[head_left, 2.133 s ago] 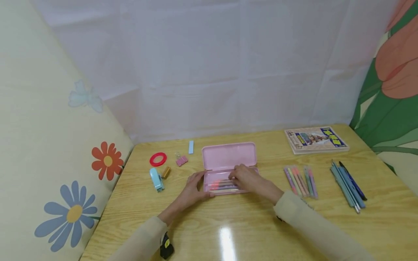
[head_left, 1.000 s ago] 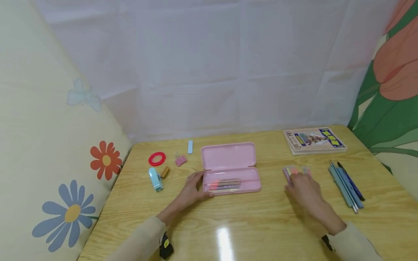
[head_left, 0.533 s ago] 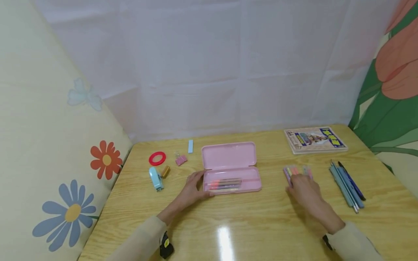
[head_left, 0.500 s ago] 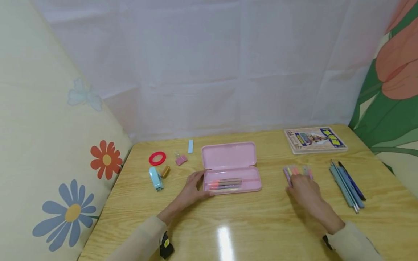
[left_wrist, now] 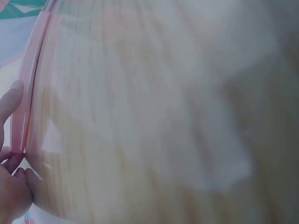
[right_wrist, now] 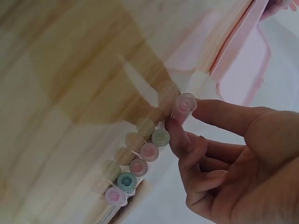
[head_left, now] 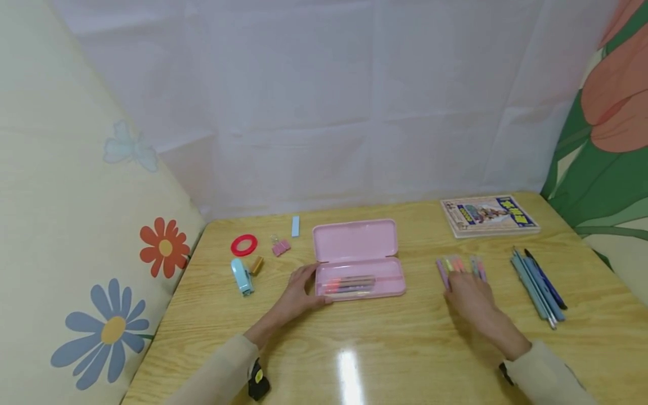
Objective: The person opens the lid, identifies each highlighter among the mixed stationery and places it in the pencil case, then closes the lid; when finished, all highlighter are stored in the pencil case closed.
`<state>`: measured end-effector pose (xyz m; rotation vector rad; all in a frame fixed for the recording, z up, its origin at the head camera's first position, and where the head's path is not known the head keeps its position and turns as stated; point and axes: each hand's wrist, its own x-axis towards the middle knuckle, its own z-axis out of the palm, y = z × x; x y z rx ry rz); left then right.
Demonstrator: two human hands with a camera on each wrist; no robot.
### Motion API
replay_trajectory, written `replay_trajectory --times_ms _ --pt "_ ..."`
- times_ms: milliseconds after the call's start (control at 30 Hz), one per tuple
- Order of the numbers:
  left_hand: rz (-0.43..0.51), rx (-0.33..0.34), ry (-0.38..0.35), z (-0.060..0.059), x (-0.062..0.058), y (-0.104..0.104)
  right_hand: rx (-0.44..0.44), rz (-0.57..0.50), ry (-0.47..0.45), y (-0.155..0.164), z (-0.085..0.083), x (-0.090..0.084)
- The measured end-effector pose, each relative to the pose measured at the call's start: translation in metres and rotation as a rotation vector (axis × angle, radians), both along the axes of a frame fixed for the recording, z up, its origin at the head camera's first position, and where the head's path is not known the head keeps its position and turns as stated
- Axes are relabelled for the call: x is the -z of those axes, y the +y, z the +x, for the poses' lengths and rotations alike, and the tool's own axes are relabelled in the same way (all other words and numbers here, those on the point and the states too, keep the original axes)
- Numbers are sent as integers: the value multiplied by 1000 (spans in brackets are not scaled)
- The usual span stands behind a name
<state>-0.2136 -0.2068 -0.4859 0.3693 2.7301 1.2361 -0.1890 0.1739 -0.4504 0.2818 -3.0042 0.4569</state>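
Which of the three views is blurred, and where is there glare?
Left wrist view: heavily blurred, only the pink case edge and fingers read clearly. Head view: sharp, with a bright glare patch on the table. Right wrist view: marker caps sharp, tabletop behind soft.

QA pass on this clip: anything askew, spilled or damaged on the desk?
Nothing stands out. The case lies open with pens in its tray, the left hand at its end. The right hand pinches one marker from the row. No spill or damage shows.
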Motion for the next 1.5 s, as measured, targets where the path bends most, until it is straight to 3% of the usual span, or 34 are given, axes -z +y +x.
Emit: replay_trajectory --times_ms 433,633,833,1167,1300,1500 --pt "-1 6 24 0 1 -1 30 -122 -50 2 -1 -8" --pt "2 -1 10 1 1 -1 30 -164 93 -4 -7 -17" --pt "6 -1 -1 2 1 -1 -110 -167 166 -30 -13 -26" --pt "16 10 -13 2 2 -1 -527 -89 265 -87 -40 -12" --pt "12 13 -12 2 2 0 -596 -61 258 -104 -47 -10" --pt "10 3 6 2 -1 -1 -619 -2 230 -121 -56 -11"
